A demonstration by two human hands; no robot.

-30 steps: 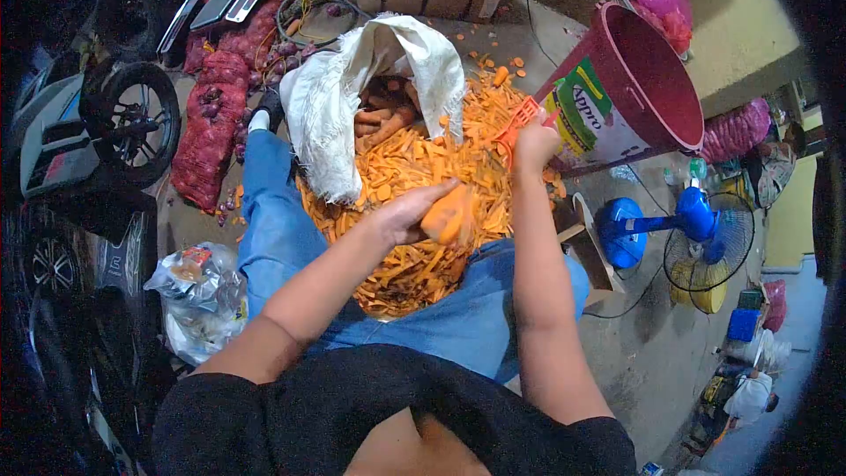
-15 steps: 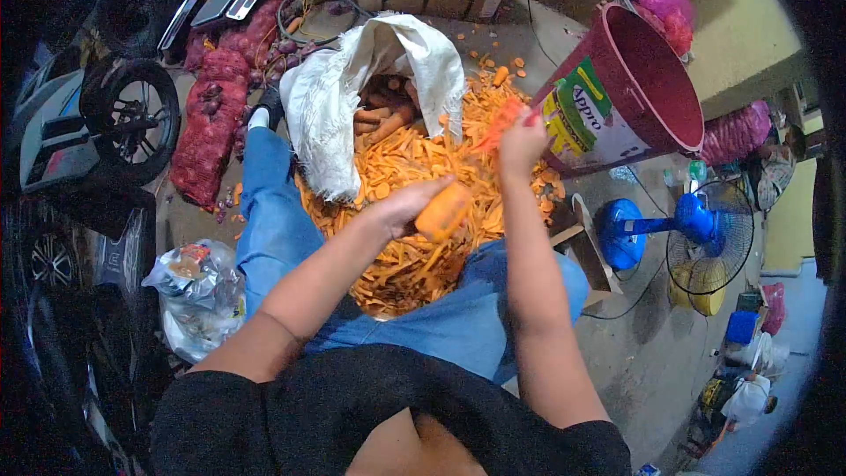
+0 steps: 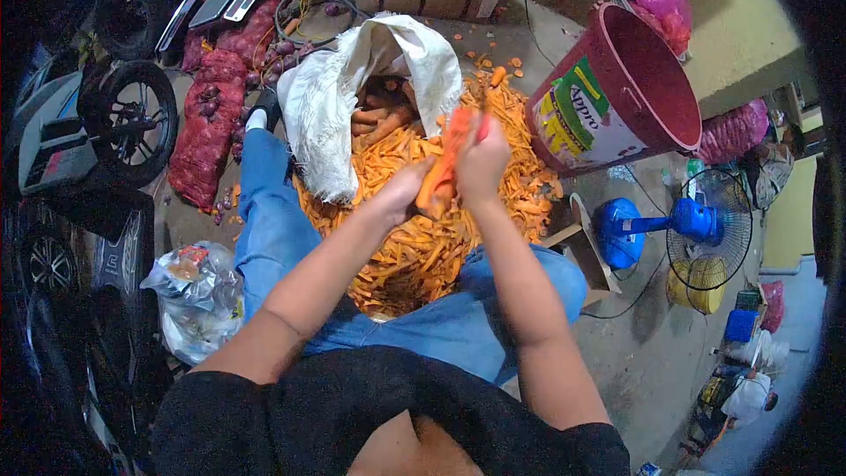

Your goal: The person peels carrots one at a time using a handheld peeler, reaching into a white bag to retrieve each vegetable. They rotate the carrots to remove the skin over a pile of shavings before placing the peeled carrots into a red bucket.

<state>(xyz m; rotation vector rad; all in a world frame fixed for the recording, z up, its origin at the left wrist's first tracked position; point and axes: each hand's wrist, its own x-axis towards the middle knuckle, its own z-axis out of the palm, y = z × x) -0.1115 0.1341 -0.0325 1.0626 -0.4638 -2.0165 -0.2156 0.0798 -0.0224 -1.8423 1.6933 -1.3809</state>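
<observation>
My left hand [image 3: 402, 190] is wrapped around a thick, peeled-looking carrot [image 3: 432, 197] above a heap of orange peelings [image 3: 410, 269] between my legs. Closed in my right hand [image 3: 484, 163] is a bright orange-red peeler [image 3: 456, 134], somewhat blurred, which lies along the carrot. Whether its blade touches the carrot is hidden. Just beyond my hands, a white woven sack [image 3: 315, 128] gapes, with several unpeeled carrots [image 3: 385, 122] inside its mouth.
A tilted maroon bucket [image 3: 546, 92] stands right of the heap. Further right is a blue fan [image 3: 701, 220]. Red net sacks of onions [image 3: 207, 128] and a scale [image 3: 233, 0] are at left, near a motorbike wheel [image 3: 134, 123]. A person in white [image 3: 749, 398] is far right.
My right hand has come down and left with the peeler, from beside the bucket to the carrot. My left hand still grips the carrot, now tilted more upright.
</observation>
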